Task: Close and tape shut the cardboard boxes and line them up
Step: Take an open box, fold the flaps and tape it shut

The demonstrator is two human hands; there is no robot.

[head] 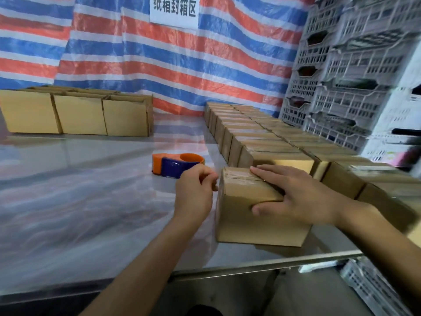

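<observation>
A taped box (pixel 248 220) sits lower right near the front edge of the tabletop (pixel 91 201), seam running left-right, right hand (pixel 303 197) flat on top, left hand (pixel 193 192) curled at its left side, free room leftward, row of boxes (pixel 262 142) close behind.

A white paper sign (pixel 174 11) is hanging high on the red, white and blue striped tarpaulin (pixel 159 65), and it is reading 纸箱封箱区 in grey characters.
</observation>
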